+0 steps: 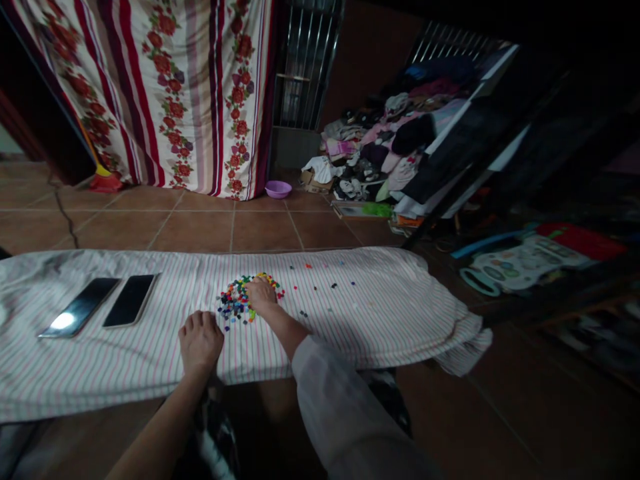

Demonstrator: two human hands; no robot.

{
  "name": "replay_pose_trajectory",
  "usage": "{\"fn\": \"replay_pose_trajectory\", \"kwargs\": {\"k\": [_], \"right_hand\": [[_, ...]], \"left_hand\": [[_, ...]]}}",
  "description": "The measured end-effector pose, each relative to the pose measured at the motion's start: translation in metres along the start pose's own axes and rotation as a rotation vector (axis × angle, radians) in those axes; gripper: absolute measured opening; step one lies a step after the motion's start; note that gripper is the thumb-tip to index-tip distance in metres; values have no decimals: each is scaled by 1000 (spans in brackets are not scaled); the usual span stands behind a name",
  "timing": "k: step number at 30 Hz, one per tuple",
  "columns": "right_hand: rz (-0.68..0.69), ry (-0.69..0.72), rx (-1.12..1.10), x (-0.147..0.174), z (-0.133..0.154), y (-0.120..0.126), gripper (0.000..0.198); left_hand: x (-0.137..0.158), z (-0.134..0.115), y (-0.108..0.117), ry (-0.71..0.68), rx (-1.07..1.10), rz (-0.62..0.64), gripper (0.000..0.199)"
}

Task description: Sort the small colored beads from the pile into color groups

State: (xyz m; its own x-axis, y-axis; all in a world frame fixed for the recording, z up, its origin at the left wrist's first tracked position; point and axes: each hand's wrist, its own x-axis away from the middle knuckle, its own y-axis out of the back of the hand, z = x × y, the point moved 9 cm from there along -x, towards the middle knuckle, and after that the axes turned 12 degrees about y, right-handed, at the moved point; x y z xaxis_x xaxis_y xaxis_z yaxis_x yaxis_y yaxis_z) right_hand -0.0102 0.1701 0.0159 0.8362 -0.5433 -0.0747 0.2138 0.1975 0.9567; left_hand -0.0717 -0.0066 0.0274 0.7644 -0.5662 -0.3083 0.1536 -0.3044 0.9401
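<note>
A heap of small multicoloured pieces (235,300), like tiny blocks or beads, lies on a striped cloth (390,327). My right hand (261,295) is over the heap's right side, its fingers bent down and drawn together among the pieces. The fingertips are hidden, so what they hold cannot be made out. Just left of the heap, my left hand (201,340) rests on the cloth with its fingers curled in; nothing shows in it. Several loose pieces, among them a dark one (334,286) and an orange one (309,266), lie scattered right of the heap.
Two phone-like devices, one with a glare spot (83,307) and a dark one (131,301), lie at the cloth's left. Beyond are a floral curtain (195,100), a purple basin (278,190), a red dustpan (106,182) and a pile of clothes (375,147).
</note>
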Motion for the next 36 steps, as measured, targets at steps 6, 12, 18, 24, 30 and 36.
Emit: {"fn": "replay_pose_trajectory", "kwargs": {"k": [6, 12, 18, 24, 30, 36], "right_hand": [[44, -45, 7, -5, 1, -5, 33], [-3, 16, -9, 10, 3, -8, 37], [-44, 127, -20, 35, 11, -9, 38], [-77, 186, -26, 51, 17, -14, 41], [-132, 255, -69, 62, 26, -21, 39], [-174, 143, -113, 43, 5, -7, 33]], "left_hand": [[0, 0, -2, -6, -20, -33, 25], [0, 1, -2, -10, -44, -46, 22], [-2, -1, -2, 0, -46, -28, 25], [-2, 1, -7, 8, -35, -24, 25], [-1, 1, -5, 4, -29, -37, 28], [-2, 0, -4, 7, -18, -2, 24]]}}
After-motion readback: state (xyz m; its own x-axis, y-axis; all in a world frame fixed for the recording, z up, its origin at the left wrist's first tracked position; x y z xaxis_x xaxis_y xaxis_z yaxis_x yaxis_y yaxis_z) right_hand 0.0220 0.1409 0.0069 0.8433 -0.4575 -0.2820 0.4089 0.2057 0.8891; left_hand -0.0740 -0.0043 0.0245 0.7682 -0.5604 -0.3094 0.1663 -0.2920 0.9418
